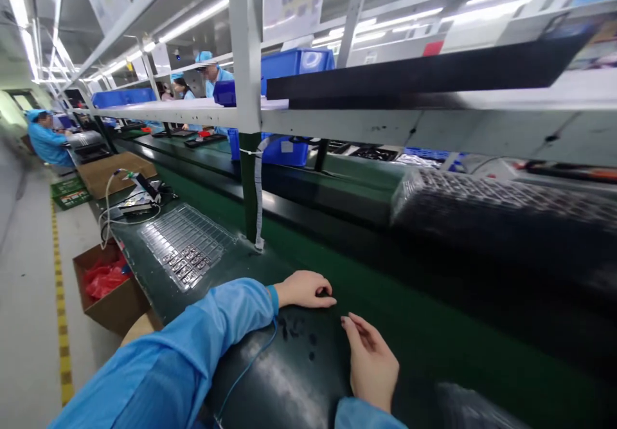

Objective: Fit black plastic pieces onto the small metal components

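My left hand (pixel 306 289) lies on the dark green bench top with its fingers curled down; a small dark piece sits under the fingertips, too small to name. My right hand (pixel 370 359) rests just right of it, palm turned inward, fingers loosely bent and apart, holding nothing that shows. Both arms wear light blue sleeves, and a thin blue cord runs from my left wrist down the bench. Left of my hands lies a clear plastic tray (pixel 187 244) with several small dark parts in its near rows.
A stack of dark trays (pixel 501 213) stands at the right. A grey post (pixel 249 159) rises behind the hands. A cable and tool (pixel 139 191) lie farther left, with cardboard boxes (pixel 113 294) on the floor. Other workers in blue stand along the line.
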A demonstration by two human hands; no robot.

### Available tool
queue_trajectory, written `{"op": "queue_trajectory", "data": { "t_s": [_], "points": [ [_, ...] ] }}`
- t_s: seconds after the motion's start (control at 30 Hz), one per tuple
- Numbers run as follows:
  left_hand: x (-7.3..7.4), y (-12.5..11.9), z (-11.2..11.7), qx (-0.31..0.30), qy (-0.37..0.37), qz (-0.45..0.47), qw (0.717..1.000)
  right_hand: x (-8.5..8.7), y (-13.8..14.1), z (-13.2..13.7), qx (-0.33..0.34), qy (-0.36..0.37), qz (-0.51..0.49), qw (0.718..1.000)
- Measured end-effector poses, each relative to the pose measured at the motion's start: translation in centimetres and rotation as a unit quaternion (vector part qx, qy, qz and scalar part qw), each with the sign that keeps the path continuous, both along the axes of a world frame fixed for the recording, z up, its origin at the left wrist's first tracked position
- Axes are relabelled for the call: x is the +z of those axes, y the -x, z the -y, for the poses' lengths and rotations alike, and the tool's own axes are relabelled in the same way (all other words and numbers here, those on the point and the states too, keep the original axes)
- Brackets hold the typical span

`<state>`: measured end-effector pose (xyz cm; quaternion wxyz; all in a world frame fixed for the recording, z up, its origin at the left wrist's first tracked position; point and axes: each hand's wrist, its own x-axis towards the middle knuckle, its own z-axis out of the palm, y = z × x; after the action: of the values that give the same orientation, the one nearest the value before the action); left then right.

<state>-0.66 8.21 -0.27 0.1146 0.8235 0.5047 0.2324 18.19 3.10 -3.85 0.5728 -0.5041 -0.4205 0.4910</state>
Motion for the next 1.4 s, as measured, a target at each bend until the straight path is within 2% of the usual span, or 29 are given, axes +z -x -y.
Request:
{"op": "queue_trajectory", "data": {
  "t_s": [0.13, 0.37, 0.57, 0.67, 1.0, 1.27, 1.4],
  "points": [
    [-0.2, 0.0, -0.4, 0.008, 0.002, -0.004, 1.000, 0.6, -0.1, -0.2, 0.000, 0.009, -0.014, 1.000],
    [-0.3, -0.5, -0.6, 0.005, 0.016, -0.009, 1.000, 0.8, -0.6, -0.3, -0.005, 0.032, 0.069, 0.997],
    [-1.0, -0.8, -1.1, -0.005, 0.018, 0.009, 1.000, 1.3, -1.1, 0.0, -0.023, 0.055, 0.091, 0.994],
    [-0.9, -0.8, -1.0, -0.010, 0.024, 0.012, 1.000, 1.4, -1.1, 0.2, -0.032, 0.066, 0.098, 0.992],
    [0.7, -0.6, -0.3, -0.017, 0.026, -0.030, 0.999, 2.0, -0.4, 0.8, -0.034, 0.059, 0.063, 0.996],
    [0.7, -0.6, -0.3, -0.024, 0.028, -0.052, 0.998, 0.5, -0.8, 0.9, -0.077, 0.040, -0.012, 0.996],
    [0.8, -0.5, -0.3, -0.027, 0.030, -0.047, 0.998, 0.7, -0.8, 0.9, -0.075, 0.052, -0.031, 0.995]
  ]
}}
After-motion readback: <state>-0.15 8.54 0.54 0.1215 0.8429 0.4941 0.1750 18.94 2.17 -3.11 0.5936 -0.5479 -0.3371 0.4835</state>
